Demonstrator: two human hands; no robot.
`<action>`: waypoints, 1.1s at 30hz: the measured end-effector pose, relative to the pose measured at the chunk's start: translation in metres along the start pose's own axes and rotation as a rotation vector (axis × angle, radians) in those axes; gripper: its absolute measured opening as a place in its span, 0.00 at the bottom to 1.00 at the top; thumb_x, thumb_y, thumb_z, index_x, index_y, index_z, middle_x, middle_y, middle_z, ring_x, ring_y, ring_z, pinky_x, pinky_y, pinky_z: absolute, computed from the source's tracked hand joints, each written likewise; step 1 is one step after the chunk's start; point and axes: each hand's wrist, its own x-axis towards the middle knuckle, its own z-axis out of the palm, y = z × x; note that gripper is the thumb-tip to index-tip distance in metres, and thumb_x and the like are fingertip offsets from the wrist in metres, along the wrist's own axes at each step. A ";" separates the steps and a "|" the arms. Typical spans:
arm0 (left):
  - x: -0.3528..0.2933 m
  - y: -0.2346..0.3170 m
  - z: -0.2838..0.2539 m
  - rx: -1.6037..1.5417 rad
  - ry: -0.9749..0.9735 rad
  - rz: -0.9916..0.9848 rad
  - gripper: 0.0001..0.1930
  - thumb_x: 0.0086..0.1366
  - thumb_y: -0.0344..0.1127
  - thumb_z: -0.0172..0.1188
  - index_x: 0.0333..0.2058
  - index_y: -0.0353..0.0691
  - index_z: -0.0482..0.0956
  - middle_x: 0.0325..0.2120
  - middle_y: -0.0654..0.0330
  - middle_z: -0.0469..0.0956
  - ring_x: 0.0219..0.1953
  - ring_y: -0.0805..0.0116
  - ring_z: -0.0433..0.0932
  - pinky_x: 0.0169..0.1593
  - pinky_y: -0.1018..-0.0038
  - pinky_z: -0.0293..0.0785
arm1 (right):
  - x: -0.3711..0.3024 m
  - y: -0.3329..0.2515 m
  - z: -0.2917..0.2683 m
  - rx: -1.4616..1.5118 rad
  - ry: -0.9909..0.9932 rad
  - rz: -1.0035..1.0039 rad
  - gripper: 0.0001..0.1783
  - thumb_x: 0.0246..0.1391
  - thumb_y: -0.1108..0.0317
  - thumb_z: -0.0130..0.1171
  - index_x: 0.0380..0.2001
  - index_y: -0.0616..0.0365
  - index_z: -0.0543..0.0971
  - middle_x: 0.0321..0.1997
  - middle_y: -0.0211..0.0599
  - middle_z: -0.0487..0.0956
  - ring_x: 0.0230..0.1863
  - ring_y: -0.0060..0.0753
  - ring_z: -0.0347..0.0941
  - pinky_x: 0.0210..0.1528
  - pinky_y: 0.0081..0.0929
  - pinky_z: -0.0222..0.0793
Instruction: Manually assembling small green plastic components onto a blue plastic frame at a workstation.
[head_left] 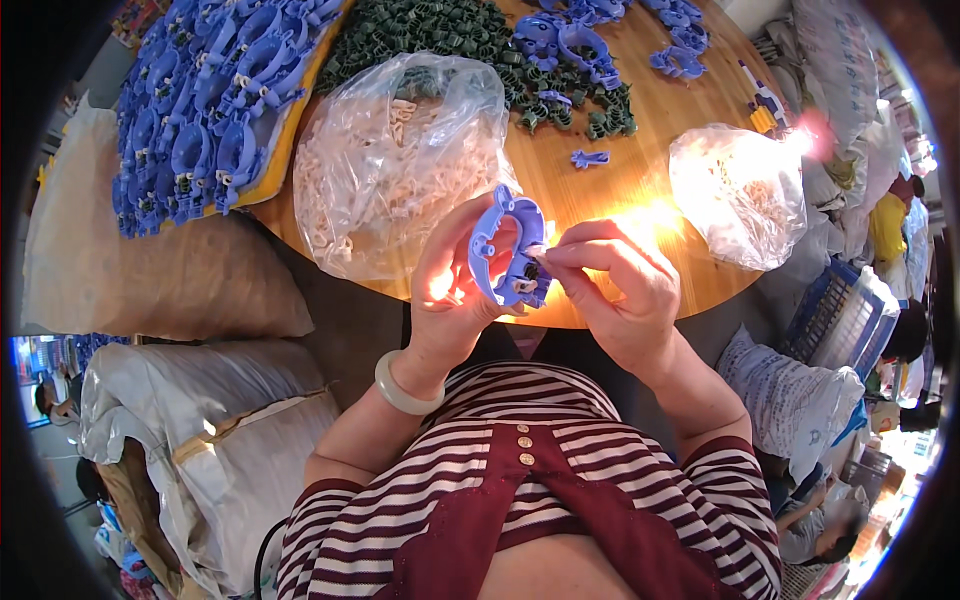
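Observation:
My left hand grips a blue plastic ring-shaped part upright, in front of the round wooden table's near edge. My right hand pinches something small against the lower right side of that part, with thumb and forefinger closed at it; the small piece is mostly hidden by my fingers. A pale bangle sits on my left wrist.
A clear bag of cream plastic pieces lies just beyond my left hand, and a second clear bag to the right. Dark green parts and loose blue parts cover the far table. Stacked blue parts fill the left. Sacks stand lower left.

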 end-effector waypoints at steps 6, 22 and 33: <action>-0.002 0.001 0.002 0.029 0.002 -0.005 0.39 0.48 0.32 0.69 0.57 0.35 0.58 0.50 0.57 0.68 0.52 0.66 0.69 0.55 0.70 0.67 | -0.004 0.001 0.005 0.042 0.006 0.030 0.10 0.37 0.82 0.65 0.26 0.62 0.77 0.29 0.38 0.78 0.29 0.30 0.75 0.31 0.21 0.70; -0.004 -0.002 -0.003 -0.025 -0.034 -0.028 0.39 0.48 0.28 0.68 0.58 0.35 0.57 0.50 0.54 0.68 0.52 0.65 0.69 0.53 0.70 0.69 | -0.003 0.014 0.006 0.062 -0.030 -0.079 0.11 0.34 0.82 0.64 0.25 0.59 0.78 0.29 0.35 0.76 0.30 0.31 0.73 0.33 0.23 0.68; 0.004 0.000 -0.003 -0.114 0.015 -0.082 0.40 0.50 0.40 0.68 0.59 0.36 0.56 0.49 0.55 0.69 0.53 0.64 0.68 0.56 0.66 0.65 | 0.000 0.022 0.005 0.347 -0.119 0.172 0.13 0.35 0.83 0.64 0.28 0.60 0.79 0.26 0.30 0.71 0.29 0.24 0.67 0.31 0.20 0.65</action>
